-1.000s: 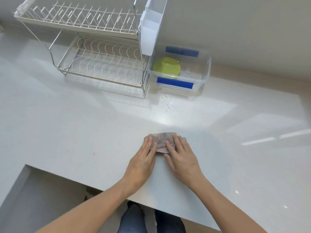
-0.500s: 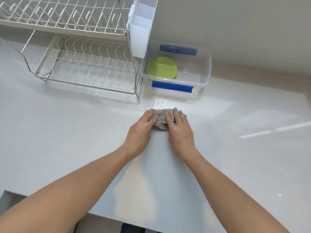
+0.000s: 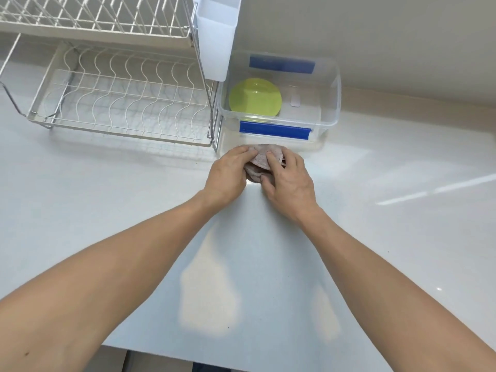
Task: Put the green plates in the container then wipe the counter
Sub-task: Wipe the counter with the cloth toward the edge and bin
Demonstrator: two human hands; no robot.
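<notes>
Green plates [image 3: 255, 96] lie stacked inside a clear plastic container [image 3: 331, 103] with blue clips, at the back of the white counter [image 3: 375, 210]. Just in front of the container a crumpled pinkish-grey cloth [image 3: 261, 159] rests on the counter. My left hand [image 3: 228, 174] presses on its left side and my right hand [image 3: 288, 179] grips its right side, fingers curled over it. Both arms are stretched far forward.
A two-tier wire dish rack [image 3: 120, 100] stands at the back left, touching the container's left side. A white cutlery holder [image 3: 216, 36] hangs on the rack's right end, above the container. The counter's front edge [image 3: 161, 353] runs below my arms. A wall rises behind.
Both hands have pushed the cloth away from me across the counter, from near the front edge up to the container's front. The cloth has bunched up.
</notes>
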